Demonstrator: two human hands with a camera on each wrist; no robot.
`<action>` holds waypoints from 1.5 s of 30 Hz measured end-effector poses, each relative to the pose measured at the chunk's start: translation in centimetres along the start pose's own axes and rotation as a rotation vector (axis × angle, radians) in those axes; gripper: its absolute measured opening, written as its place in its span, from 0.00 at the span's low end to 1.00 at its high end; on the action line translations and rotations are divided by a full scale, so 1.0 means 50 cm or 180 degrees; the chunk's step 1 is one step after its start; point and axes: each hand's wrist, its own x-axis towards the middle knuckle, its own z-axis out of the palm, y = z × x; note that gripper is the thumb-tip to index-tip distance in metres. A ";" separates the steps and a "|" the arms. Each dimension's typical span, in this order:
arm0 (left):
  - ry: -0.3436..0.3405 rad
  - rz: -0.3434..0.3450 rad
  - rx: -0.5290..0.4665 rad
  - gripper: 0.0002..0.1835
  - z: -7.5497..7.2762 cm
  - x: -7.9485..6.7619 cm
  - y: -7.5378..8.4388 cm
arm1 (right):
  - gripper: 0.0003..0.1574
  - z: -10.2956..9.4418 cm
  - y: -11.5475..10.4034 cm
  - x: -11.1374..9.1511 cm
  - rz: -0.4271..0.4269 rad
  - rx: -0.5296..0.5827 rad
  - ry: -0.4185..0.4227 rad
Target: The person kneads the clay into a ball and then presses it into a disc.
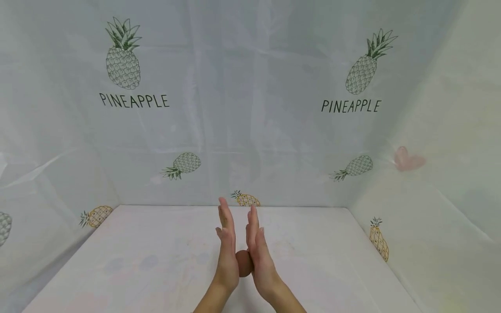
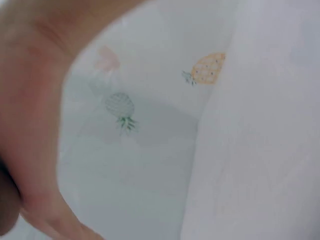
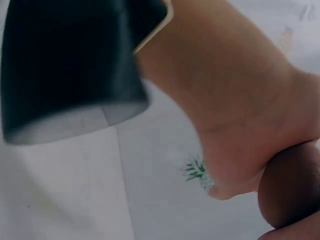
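Observation:
A smooth brown ball [image 1: 244, 263] sits between the two palms in the head view. My left hand [image 1: 227, 254] presses it from the left, fingers straight and pointing up and away. From the other side my right hand [image 1: 259, 256] presses it, its fingers likewise extended. The palms face each other, with a gap kept by the ball near their heels. In the right wrist view the brown ball [image 3: 292, 185] shows large against a palm, partly cut off by the frame edge. Only a dark sliver of the ball [image 2: 7, 205] appears in the left wrist view.
A white-covered table [image 1: 156, 261] lies beneath the hands. Behind it hangs a pale sheet [image 1: 242, 108] printed with pineapples, and similar sheeting flanks both sides. A dark cuff-like object [image 3: 65, 75] fills the upper left of the right wrist view.

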 end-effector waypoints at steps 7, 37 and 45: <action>0.0007 -0.0101 0.0280 0.33 0.010 0.000 -0.035 | 0.36 -0.008 -0.026 -0.004 -0.0194 -0.0176 0.0192; -0.0343 0.0139 0.0043 0.33 0.020 -0.018 0.008 | 0.34 -0.029 0.033 0.012 0.0302 -0.0218 0.0050; -0.0012 0.0085 -0.0036 0.36 -0.013 0.004 0.002 | 0.34 -0.004 0.029 0.003 0.0331 -0.0277 -0.0059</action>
